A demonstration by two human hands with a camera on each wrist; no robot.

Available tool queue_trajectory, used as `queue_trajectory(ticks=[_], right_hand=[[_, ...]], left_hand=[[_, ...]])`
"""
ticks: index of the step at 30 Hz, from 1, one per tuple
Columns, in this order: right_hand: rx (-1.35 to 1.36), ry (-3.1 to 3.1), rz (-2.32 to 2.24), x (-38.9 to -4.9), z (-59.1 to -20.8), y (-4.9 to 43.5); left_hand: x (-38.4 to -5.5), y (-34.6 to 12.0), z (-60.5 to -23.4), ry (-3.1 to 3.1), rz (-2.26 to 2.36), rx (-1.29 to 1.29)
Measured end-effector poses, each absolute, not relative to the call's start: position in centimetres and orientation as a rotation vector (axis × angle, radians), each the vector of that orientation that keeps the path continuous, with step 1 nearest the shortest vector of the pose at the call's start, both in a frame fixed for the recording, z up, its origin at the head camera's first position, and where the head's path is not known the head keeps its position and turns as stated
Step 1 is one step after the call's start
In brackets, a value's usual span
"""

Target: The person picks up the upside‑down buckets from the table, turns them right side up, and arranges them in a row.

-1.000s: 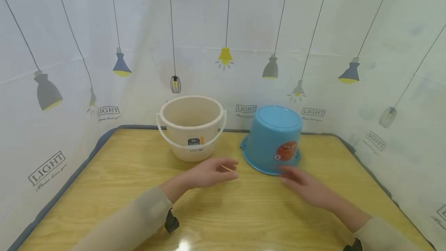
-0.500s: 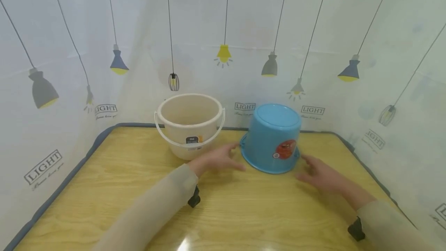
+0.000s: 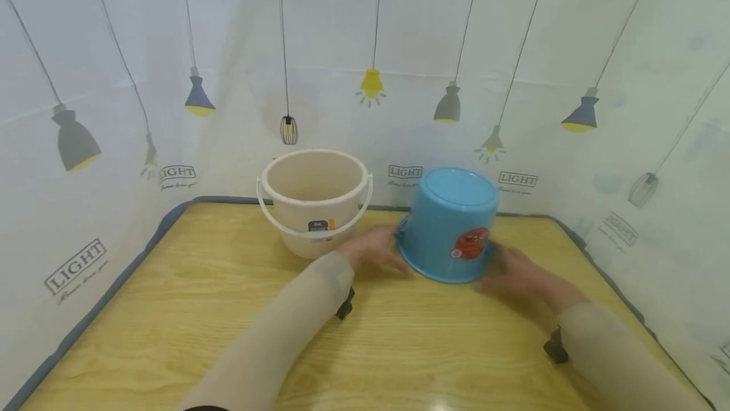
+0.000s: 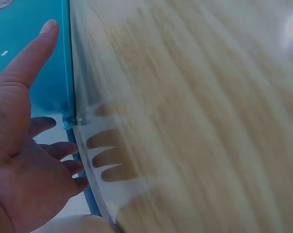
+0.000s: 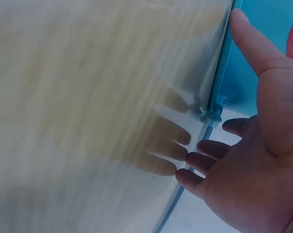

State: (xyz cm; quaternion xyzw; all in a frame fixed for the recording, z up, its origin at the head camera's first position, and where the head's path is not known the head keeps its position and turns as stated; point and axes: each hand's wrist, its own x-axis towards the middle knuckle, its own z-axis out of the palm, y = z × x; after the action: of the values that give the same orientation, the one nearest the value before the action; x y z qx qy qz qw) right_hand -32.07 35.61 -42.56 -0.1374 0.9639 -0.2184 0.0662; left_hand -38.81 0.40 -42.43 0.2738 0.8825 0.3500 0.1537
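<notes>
A blue plastic bucket (image 3: 441, 227) stands upside down on the wooden table, its rim on the tabletop and a round red label on its side. At its left side is my left hand (image 3: 376, 251), fingers spread and thumb apart near the rim. My right hand (image 3: 516, 273) is at the bucket's right side, also with spread fingers. In the left wrist view the thumb (image 4: 34, 56) lies in front of the blue wall; in the right wrist view the other thumb (image 5: 258, 43) overlaps the rim. Whether either hand touches the bucket I cannot tell.
A cream bucket (image 3: 319, 208) with a white handle (image 3: 305, 233) stands upright to the left of the blue one, behind my left forearm. The wooden table (image 3: 188, 297) ends at a white curtain (image 3: 319, 31) printed with hanging lamps at the back and sides.
My left hand has moved right and forward to the blue bucket's left side. My right hand has shifted from the bucket's front to its right side. Both buckets stay in place.
</notes>
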Motion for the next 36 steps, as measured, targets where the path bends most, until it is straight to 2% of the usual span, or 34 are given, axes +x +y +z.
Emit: queue_trajectory(ticks=[11, 22, 36], right_hand=[[-0.306, 2.846, -0.609, -33.3, -42.8, 35.2], [-0.384, 2.828, -0.7, -32.9, -42.9, 35.1], [-0.358, 2.802, -0.741, -33.4, -43.5, 35.6]], left_hand=[[-39.7, 0.8, -42.9, 2.637, 0.871, 0.699], [-39.9, 1.4, -43.3, 2.645, 0.923, 0.652], [-39.9, 1.2, -43.4, 2.713, 0.874, 0.638]])
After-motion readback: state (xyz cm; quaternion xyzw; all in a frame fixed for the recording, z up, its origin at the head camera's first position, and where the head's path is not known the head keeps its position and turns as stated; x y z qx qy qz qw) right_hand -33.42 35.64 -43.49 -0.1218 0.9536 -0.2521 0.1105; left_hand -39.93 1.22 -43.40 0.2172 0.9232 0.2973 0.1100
